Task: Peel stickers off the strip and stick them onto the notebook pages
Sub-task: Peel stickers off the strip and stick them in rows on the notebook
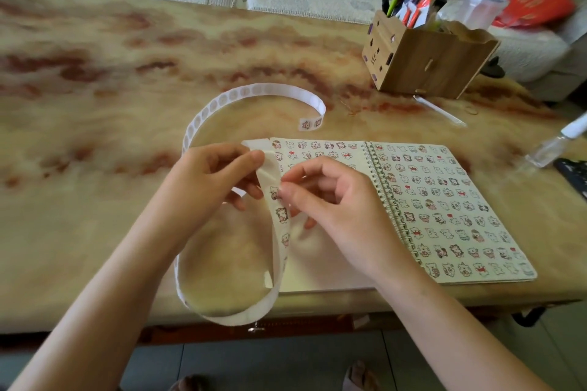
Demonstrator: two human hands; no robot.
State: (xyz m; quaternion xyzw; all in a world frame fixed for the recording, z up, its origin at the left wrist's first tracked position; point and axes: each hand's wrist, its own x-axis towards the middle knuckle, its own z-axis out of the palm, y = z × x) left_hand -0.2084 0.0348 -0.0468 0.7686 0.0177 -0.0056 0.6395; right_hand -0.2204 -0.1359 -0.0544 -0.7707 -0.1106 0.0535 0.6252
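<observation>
A long white sticker strip (pixel 254 92) curls in loops over the table, its far end showing two small cartoon stickers. My left hand (pixel 216 174) grips the strip just above the open spiral notebook (pixel 444 216). My right hand (pixel 327 197) pinches a cartoon sticker (pixel 275 193) on the strip between thumb and forefinger. The right page is covered with rows of several small stickers. Rows of stickers fill the top of the left page, and my hands hide its middle.
A wooden pen holder (pixel 425 57) full of pens and scissors stands at the back right. A clear spray bottle (pixel 556 143) and a dark object lie at the right edge. A sofa runs behind the patterned table (pixel 111 73).
</observation>
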